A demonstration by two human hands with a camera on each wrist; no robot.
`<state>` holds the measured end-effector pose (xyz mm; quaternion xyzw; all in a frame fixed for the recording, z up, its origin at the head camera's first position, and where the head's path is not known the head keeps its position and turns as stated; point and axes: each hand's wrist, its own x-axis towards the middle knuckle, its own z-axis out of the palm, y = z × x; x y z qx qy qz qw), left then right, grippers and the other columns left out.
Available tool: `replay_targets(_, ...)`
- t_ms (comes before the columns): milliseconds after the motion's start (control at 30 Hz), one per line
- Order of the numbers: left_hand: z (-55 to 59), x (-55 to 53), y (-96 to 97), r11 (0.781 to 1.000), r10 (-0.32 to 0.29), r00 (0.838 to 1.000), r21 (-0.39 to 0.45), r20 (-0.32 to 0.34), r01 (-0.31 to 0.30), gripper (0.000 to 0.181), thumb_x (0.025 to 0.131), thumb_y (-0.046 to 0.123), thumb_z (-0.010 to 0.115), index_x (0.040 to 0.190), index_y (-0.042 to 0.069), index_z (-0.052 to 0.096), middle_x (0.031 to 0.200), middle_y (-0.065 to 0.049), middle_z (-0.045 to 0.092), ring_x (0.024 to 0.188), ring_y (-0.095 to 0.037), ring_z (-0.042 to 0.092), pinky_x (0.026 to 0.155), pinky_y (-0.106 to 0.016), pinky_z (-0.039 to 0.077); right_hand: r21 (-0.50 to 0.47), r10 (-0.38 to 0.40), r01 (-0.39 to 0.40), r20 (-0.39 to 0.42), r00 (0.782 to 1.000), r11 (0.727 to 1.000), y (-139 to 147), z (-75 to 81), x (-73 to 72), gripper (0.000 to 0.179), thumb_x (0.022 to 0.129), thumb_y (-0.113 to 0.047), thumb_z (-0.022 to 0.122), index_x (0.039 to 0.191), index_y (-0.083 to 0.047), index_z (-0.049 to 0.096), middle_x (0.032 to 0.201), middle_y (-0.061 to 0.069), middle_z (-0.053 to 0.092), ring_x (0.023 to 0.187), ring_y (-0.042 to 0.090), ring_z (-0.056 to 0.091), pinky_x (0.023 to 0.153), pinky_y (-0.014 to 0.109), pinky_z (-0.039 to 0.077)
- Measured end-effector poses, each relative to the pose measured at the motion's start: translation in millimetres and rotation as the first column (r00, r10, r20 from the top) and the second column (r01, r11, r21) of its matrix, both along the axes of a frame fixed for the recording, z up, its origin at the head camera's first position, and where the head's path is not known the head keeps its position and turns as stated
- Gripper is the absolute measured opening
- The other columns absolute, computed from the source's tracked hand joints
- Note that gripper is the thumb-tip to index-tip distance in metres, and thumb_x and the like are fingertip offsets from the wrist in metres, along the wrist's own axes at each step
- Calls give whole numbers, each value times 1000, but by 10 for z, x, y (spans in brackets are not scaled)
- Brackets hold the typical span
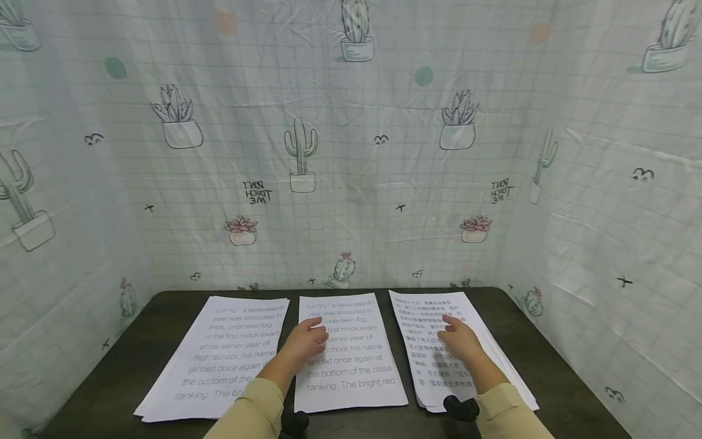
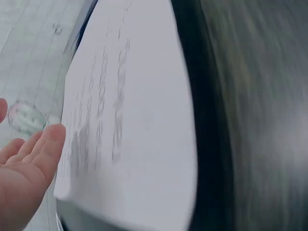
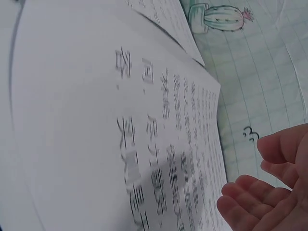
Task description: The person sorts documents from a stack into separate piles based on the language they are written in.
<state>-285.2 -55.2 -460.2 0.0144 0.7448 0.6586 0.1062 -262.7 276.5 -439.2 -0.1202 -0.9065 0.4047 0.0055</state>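
Three stacks of printed paper lie side by side. The left stack (image 1: 230, 347) and the middle stack (image 1: 351, 366) carry large English text; the right stack (image 1: 433, 341) has Chinese characters. My left hand (image 1: 303, 344) is above the left edge of the middle stack, fingers relaxed and holding nothing. In the left wrist view the fingers (image 2: 48, 144) are loosely extended beside the printed sheet (image 2: 144, 120). My right hand (image 1: 460, 341) is over the right stack, also holding nothing. Its fingers are slightly bent in the right wrist view, apart from the Chinese sheet (image 3: 77, 134).
The papers lie on a dark table (image 1: 570, 402). A pale curtain (image 1: 351, 158) printed with cacti and grid lines encloses the table at the back and both sides. Small black devices (image 1: 460, 408) sit at both wrists, next to the beige sleeves (image 1: 249, 411).
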Motion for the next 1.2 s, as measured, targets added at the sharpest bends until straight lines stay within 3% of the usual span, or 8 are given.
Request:
replay_targets(267,-33,-31,-319,998,57,998,7,-33,-57,59,94,11,50,146,-10,32,144,-34,42,129,-44,50,100,-44,52,-55,46,-47,-7,999,997,-267,-42,-67,55,96,-14,48,147,4,36,142,35,42,127,50,46,101,56,46)
replay_targets(600,-39,-15,-524,996,86,996,13,5,-86,56,97,9,48,147,-9,30,147,-34,38,132,-44,47,102,-45,50,-121,95,-101,-57,994,987,-652,-6,-53,52,95,-12,50,144,3,42,138,33,48,126,48,50,100,55,47)
replay_targets(900,-92,46,-593,998,54,998,43,31,-55,57,97,9,48,146,-12,29,148,-36,33,127,-43,51,103,-47,49,-178,116,-120,-29,993,977,-861,-77,-21,52,94,-11,53,143,4,43,136,31,52,121,46,55,98,53,50)
replay_targets(1200,-151,83,-631,994,22,997,103,67,-29,59,97,9,50,147,-13,26,144,-35,37,122,-39,54,101,-47,51,-326,135,-117,31,990,938,-888,-155,31,54,95,-6,50,144,12,35,143,37,40,129,48,48,96,48,53)
